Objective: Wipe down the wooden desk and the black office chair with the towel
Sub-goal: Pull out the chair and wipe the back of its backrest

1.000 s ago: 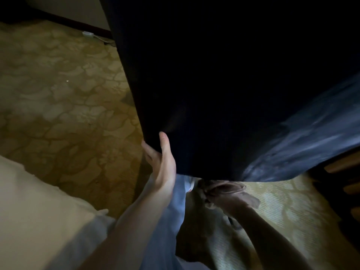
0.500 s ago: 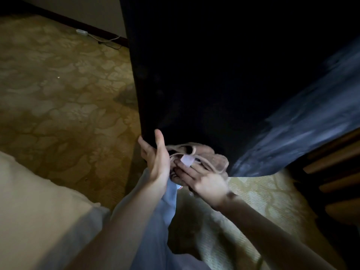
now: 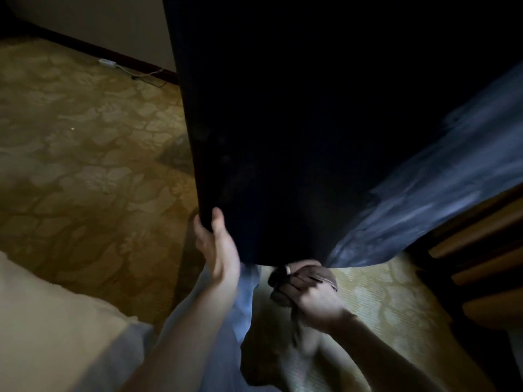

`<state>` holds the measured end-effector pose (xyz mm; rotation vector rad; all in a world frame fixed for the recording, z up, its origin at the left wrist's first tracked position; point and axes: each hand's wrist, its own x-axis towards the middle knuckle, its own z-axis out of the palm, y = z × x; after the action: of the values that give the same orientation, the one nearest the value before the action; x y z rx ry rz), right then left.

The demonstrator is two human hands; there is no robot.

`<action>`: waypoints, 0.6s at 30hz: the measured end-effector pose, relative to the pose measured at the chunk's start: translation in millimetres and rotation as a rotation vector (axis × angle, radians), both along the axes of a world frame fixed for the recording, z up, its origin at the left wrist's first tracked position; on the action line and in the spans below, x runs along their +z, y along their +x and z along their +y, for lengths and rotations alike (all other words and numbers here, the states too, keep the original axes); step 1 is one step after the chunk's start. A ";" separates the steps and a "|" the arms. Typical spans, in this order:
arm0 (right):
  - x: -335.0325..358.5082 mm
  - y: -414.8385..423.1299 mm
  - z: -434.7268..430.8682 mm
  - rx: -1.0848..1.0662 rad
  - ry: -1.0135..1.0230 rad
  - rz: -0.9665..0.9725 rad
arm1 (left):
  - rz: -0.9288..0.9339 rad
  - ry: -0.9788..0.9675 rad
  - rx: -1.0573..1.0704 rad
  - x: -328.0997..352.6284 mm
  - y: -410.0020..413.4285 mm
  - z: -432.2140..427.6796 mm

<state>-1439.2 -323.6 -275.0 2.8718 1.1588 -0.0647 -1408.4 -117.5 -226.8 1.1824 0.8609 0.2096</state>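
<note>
In the head view we see the black chair (image 3: 311,137) filling the far middle, above the patterned carpet (image 3: 85,165). Our left hand (image 3: 218,250) grips its near-left corner, thumb on the front and fingers behind; half a second ago it lay flatter along that edge. Our right hand (image 3: 314,298) is curled round the brown towel (image 3: 319,274), just under the chair's near edge. Earlier it was higher, close beside the left hand, with the towel up against the chair.
</note>
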 end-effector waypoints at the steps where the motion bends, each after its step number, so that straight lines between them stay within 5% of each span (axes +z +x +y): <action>1: 10.0 -2.0 -4.9 0.015 0.058 -0.041 | -0.017 -0.030 0.038 2.1 -2.4 4.1; 7: 128.2 -5.9 2.8 0.073 0.262 -0.384 | -0.183 -0.027 -0.151 55.2 -8.8 39.5; 18: 323.1 -34.1 27.2 0.088 0.481 -0.892 | -0.603 0.296 -0.267 253.5 -33.2 61.9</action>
<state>-1473.4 -296.4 48.2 2.5936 1.1601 1.4912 -1441.6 -55.6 26.7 1.3904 0.1419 0.4568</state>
